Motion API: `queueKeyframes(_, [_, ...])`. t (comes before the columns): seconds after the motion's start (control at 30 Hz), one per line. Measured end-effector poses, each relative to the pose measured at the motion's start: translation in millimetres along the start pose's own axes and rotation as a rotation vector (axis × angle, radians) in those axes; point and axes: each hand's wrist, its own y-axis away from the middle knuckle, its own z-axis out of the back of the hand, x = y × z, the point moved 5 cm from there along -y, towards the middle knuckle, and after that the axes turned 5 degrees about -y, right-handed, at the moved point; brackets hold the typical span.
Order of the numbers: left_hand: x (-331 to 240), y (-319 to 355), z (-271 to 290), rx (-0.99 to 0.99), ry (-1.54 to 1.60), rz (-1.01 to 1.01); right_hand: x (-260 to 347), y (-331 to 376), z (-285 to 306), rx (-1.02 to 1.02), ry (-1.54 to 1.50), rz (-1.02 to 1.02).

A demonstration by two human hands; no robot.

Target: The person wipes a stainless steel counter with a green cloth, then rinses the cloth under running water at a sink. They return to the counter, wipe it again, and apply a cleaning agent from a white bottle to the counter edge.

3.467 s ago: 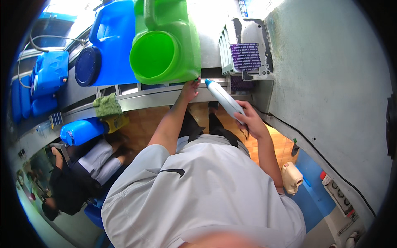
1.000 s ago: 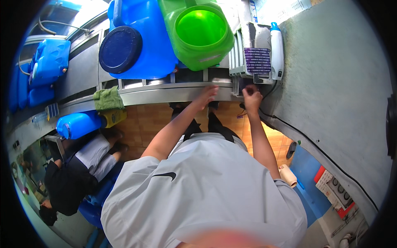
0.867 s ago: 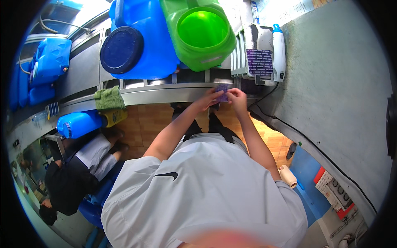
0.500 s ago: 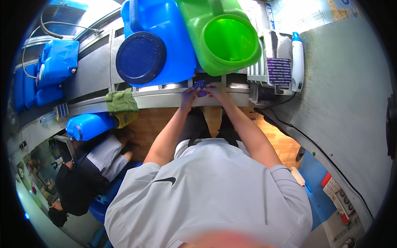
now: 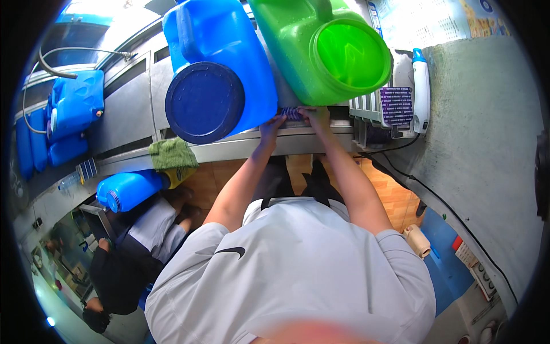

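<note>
Both hands are up at the back edge of the steel surface (image 5: 229, 150), pinching a small purple packet (image 5: 291, 113) between them: left hand (image 5: 271, 125) on its left end, right hand (image 5: 314, 114) on its right, fingers closed on it. The packet sits right under the big blue jug (image 5: 220, 69) and the green jug (image 5: 326, 46), which hang over the hands, so I'd say the likely slip is a knuckle bumping a jug while pulling the packet out, or the packet tearing or dropping behind the ledge if both hands tug unevenly (it's half hidden, so hard to judge how firm the hold is). Packaging-wise: a matching purple pack with white print (image 5: 396, 105) stands in the grey rack (image 5: 366, 109) to the right, a white spray bottle with a blue cap (image 5: 421, 92) beside it against the wall, and a pale poster (image 5: 424, 20) above. Off left, more blue containers (image 5: 74, 106), a blue jug lying on its side (image 5: 129, 189), and a green cloth (image 5: 172, 153).
</note>
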Motion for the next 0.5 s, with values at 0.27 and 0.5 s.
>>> queueKeyframes(0.27, [16,-1,12,0.026,0.184,0.234,-14,-12,-41,-0.21,0.125,0.137])
queueKeyframes(0.5, [12,5,17,-0.023,0.096,0.221,-27,-25,-49,-0.165,-0.029,0.011])
